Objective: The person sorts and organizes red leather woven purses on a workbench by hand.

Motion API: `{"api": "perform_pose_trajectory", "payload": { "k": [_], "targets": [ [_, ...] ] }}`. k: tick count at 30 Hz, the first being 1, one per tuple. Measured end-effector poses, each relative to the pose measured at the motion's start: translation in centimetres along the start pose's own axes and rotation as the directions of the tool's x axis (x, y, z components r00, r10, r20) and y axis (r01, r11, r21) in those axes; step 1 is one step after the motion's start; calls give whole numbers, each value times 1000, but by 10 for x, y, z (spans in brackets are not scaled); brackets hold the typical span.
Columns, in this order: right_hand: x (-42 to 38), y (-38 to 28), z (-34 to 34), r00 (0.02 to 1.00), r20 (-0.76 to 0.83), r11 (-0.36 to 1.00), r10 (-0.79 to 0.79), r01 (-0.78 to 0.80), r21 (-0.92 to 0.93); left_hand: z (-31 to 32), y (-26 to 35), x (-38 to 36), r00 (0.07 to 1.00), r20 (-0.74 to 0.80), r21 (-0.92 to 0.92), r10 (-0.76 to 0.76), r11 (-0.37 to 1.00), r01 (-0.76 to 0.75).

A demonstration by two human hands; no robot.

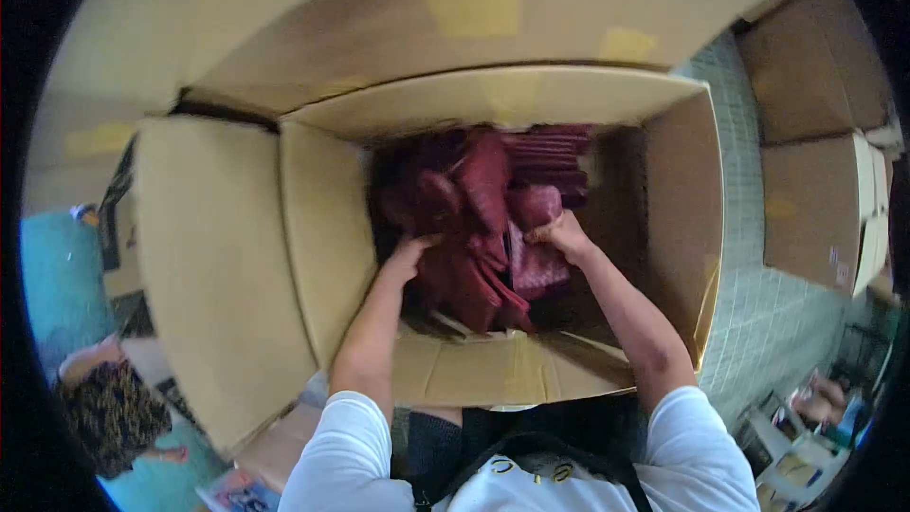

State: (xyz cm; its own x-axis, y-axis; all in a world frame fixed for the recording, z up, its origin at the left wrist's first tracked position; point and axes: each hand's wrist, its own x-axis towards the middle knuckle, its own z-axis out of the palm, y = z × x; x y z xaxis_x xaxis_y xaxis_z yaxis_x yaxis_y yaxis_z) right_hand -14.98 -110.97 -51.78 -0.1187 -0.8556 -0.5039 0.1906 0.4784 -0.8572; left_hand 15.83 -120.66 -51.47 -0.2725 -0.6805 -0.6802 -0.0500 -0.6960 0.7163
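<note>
Both my arms reach down into a large open cardboard box. Inside lies a loose heap of dark red folded pieces, some with a fine pattern; their exact kind is not clear. My right hand is closed on a lighter red patterned piece, thumb on its near face. At the left of the heap, my left hand grips the edge of a dark red piece, its fingers partly hidden and blurred. Behind the hands, a neat row of dark red pieces is stacked against the far wall.
Another cardboard box stands against the far side. A wide flap spreads to the left. More boxes stand on the tiled floor at right. At lower left is a person in a dark patterned garment.
</note>
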Motion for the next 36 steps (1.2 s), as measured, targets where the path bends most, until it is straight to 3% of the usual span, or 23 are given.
{"api": "perform_pose_trajectory", "payload": {
  "k": [2, 4, 5, 7, 8, 10, 11, 16, 20, 21, 22, 24, 28, 30, 31, 34, 36],
  "targets": [
    [-17, -21, 8, 990, 129, 994, -63, 51, 96, 18, 35, -15, 994, 108, 201, -2, 979, -20],
    [-46, -50, 5, 988, 94, 992, -118, 115, 43, 27, 58, -31, 971, 225, 241, 85, 960, -140],
    [-62, -75, 10, 985, 111, 991, -132, 128, 38, 35, 74, -41, 972, 213, 236, 105, 959, -155],
    [-93, -131, 25, 980, -36, 950, -195, 180, -254, 44, 112, -67, 939, 291, 251, 184, 932, -261],
    [-105, -136, 24, 979, -47, 949, -197, 178, -261, 49, 118, -82, 935, 303, 245, 185, 933, -263],
    [-128, -163, 25, 989, -51, 928, -136, 109, -356, 59, 139, -116, 906, 315, 184, 284, 918, -352],
    [-147, -187, 31, 979, -33, 940, -203, 185, -286, 62, 151, -141, 941, 269, 136, 205, 959, -248],
    [-216, -299, 34, 964, 40, 913, -264, 263, -313, 87, 226, -240, 946, 227, 96, 232, 961, -259],
    [-264, -387, 35, 888, 151, 814, -434, 458, -358, 116, 300, -311, 955, 138, -11, 261, 965, -262],
    [-273, -412, 36, 876, 140, 813, -462, 481, -327, 125, 328, -332, 959, 191, 26, 208, 976, -217],
    [-288, -430, 38, 867, 120, 818, -483, 496, -290, 125, 341, -342, 971, 144, 65, 190, 977, -201],
    [-310, -458, 41, 853, 53, 813, -518, 511, -280, 135, 369, -360, 900, 242, -39, 362, 931, -364],
    [-359, -491, 47, 774, -43, 744, -631, 589, -315, 151, 409, -387, 789, 441, -81, 427, 895, -439],
    [-378, -495, 50, 746, -119, 740, -655, 602, -299, 164, 424, -412, 771, 427, -53, 473, 864, -501],
    [-388, -499, 53, 749, -132, 745, -649, 591, -310, 164, 429, -415, 710, 482, -77, 513, 832, -549],
    [-417, -508, 66, 709, -208, 732, -674, 602, -319, 157, 434, -409, 682, 563, -97, 467, 857, -506],
    [-435, -509, 76, 699, -267, 746, -664, 590, -309, 152, 438, -410, 718, 584, -54, 378, 901, -431]
  ]
}}
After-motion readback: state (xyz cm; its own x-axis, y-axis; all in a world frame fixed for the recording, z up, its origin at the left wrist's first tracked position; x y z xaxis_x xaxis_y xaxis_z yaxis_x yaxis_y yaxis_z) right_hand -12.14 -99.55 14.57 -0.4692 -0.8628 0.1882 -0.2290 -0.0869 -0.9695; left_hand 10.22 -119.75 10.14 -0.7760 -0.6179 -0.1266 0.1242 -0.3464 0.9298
